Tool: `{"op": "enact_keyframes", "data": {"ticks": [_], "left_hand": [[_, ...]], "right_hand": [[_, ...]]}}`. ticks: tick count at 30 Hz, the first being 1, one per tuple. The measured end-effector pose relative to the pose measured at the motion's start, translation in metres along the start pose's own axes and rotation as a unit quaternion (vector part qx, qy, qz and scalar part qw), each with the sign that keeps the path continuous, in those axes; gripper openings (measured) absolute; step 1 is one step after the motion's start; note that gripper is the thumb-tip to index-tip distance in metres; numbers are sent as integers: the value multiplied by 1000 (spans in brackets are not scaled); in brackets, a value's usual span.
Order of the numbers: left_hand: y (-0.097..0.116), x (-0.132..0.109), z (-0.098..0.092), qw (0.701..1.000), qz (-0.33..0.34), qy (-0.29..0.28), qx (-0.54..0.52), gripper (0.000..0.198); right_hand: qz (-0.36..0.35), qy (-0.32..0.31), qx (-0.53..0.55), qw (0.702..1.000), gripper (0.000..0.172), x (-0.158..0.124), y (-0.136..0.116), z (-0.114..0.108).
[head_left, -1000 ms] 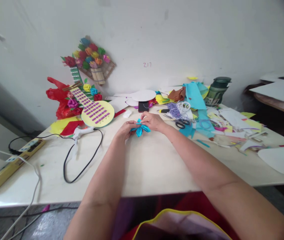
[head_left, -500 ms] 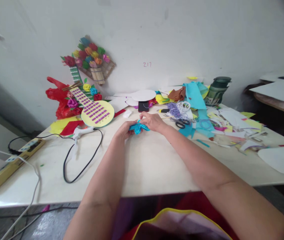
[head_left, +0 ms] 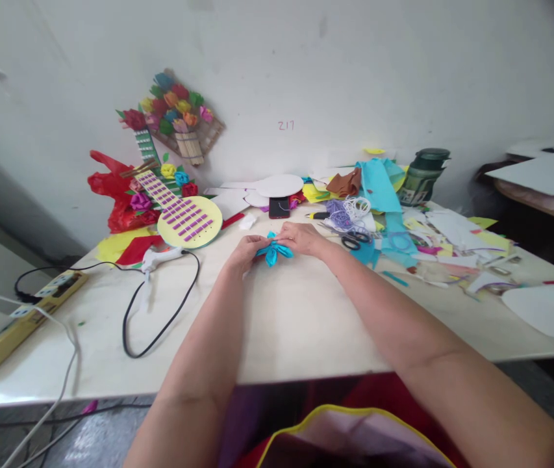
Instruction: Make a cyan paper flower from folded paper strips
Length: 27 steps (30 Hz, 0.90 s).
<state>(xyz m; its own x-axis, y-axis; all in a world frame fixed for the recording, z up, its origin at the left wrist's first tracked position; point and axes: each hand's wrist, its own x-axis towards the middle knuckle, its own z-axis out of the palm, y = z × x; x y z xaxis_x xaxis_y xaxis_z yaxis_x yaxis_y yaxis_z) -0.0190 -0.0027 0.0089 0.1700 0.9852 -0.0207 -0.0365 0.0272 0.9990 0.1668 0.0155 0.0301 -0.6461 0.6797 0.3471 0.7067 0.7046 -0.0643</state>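
A blue paper flower (head_left: 273, 252) with spread petals is held between my two hands, just above the table (head_left: 301, 312). My left hand (head_left: 246, 252) pinches it from the left side. From the right, the fingertips of my right hand (head_left: 301, 239) are closed on the flower near its centre. Behind my hands lie a black phone (head_left: 279, 207) and a small white scrap (head_left: 248, 222). Scissors with black handles (head_left: 353, 241) rest to the right of my right hand.
A white glue gun (head_left: 157, 259) with a looping black cord lies at left, near a yellow power strip (head_left: 47, 298). Behind it leans a yellow paper guitar (head_left: 191, 221). Paper scraps (head_left: 452, 237), purple yarn (head_left: 339, 214) and a green bottle (head_left: 424, 177) occupy the right.
The flower has turned, and its petals now show more spread out toward me. My right hand has come down slightly, with its fingers lower over the flower's centre.
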Motion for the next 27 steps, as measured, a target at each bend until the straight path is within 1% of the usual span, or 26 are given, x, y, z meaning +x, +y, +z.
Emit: {"op": "enact_keyframes", "data": {"ticks": [4, 7, 15, 23, 27], "left_hand": [[-1, 0, 0, 999, 19, -5, 29, 29], [-2, -1, 1, 999, 25, -7, 35, 32], [-3, -1, 1, 1000, 23, -4, 11, 34], [6, -6, 3, 1000, 26, -10, -9, 32], [5, -4, 3, 1000, 23, -10, -16, 29]], "right_hand": [[-6, -12, -5, 1000, 29, 0, 0, -1], [5, -14, -4, 1000, 28, 0, -1, -1], [16, 11, -26, 999, 25, 0, -12, -6], [0, 21, -55, 998, 29, -1, -16, -7], [-19, 28, -58, 998, 30, 0, -16, -6]]}}
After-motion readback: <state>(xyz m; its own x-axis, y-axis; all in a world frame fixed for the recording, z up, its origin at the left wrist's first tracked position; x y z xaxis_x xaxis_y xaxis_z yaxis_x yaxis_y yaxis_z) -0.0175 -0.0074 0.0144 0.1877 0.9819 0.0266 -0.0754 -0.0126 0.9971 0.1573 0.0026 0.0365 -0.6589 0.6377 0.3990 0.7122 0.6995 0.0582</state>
